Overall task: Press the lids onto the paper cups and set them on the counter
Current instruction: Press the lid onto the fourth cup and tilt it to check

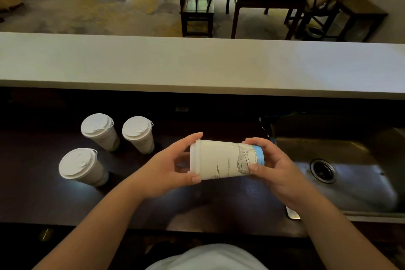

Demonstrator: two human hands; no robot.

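A white paper cup (221, 159) with a blue band at its base lies on its side in the air above the dark counter (32, 193). A white lid (195, 158) sits on its mouth, which points left. My left hand (168, 166) grips the lid end with thumb below and fingers above. My right hand (276, 164) holds the blue base end. Three lidded cups stand upright on the counter at the left: one (99, 130) at the back left, one (138, 133) beside it, one (82, 166) nearer to me.
A steel sink (350, 182) with a round drain (322, 170) lies right of my hands. A raised pale bar top (197, 63) runs across behind the dark counter. Beyond it stand wooden chairs and a table.
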